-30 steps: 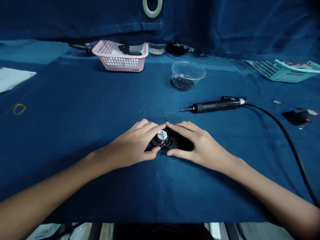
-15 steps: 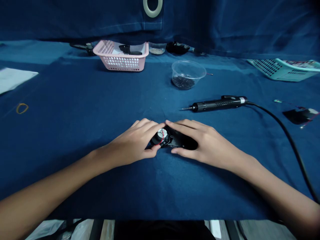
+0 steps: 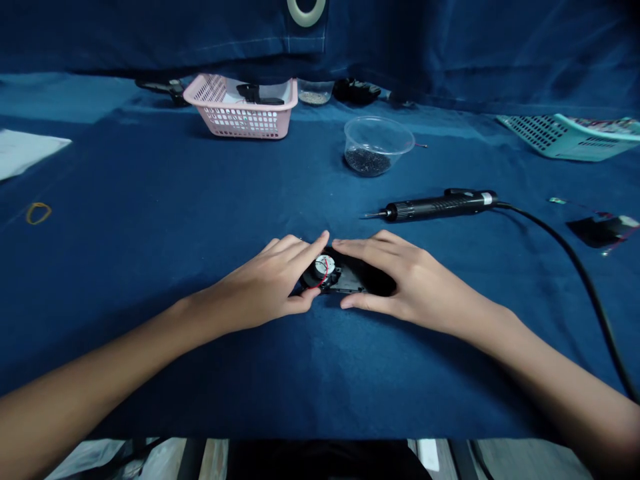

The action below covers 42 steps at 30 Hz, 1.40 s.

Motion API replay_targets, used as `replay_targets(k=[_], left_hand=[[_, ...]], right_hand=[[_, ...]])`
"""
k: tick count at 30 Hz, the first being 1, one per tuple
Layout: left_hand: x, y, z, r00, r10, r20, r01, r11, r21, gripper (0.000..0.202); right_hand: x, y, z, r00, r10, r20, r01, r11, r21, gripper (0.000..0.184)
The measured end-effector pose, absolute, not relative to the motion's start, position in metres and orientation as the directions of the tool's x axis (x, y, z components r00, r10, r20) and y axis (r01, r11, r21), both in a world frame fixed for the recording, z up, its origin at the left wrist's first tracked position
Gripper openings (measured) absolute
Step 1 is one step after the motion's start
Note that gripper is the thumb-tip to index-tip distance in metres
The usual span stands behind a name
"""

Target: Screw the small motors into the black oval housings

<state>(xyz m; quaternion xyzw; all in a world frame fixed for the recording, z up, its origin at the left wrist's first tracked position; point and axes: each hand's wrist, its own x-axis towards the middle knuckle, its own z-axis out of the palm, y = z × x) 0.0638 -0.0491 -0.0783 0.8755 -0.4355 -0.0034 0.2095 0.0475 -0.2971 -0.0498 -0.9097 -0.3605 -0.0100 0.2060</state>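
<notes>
A dark blue cloth covers your bench, and more of the same blue fabric hangs behind it. At the far edge sit a pink plastic basket and a small clear cup of pale granules. Nearer, a clear bowl of small black pieces stands to the right of centre, with an electric screwdriver lying below it, its black cord trailing toward the lower right. A teal basket lies tilted at the far right. Your hands are together at the centre, both grasping a black plastic casing that rests on the cloth. Your left hand curves around its round white-centred part, which is crossed by a red wire, while your right hand covers the longer end, its thumb along the near edge.
</notes>
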Motion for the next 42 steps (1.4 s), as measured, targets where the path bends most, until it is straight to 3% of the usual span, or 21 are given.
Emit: replay_targets(k=[7,24,31,42], left_hand=[[0.0644,-0.0470,-0.0777,0.616,-0.769,0.169,-0.755,-0.517,0.404,0.056],[0.0658,-0.0452,-0.0792,0.636,-0.762,0.123,-0.716,-0.523,0.462,0.064],[0.0682,-0.0445,-0.0787,0.643,-0.760,0.094,-0.685,-0.516,0.515,0.062],[0.0673,-0.0459,-0.0784,0.645,-0.758,0.096,-0.691,-0.524,0.498,0.061]], right_hand=[[0.0452,-0.2966,-0.0501,0.736,0.651,0.185,0.667,-0.652,-0.360,0.061],[0.0465,-0.2949,-0.0495,0.737,0.663,0.130,0.672,-0.697,-0.250,0.063],[0.0463,-0.2953,-0.0505,0.750,0.649,0.129,0.656,-0.705,-0.270,0.065],[0.0448,-0.2954,-0.0502,0.754,0.644,0.129,0.650,-0.704,-0.284,0.064]])
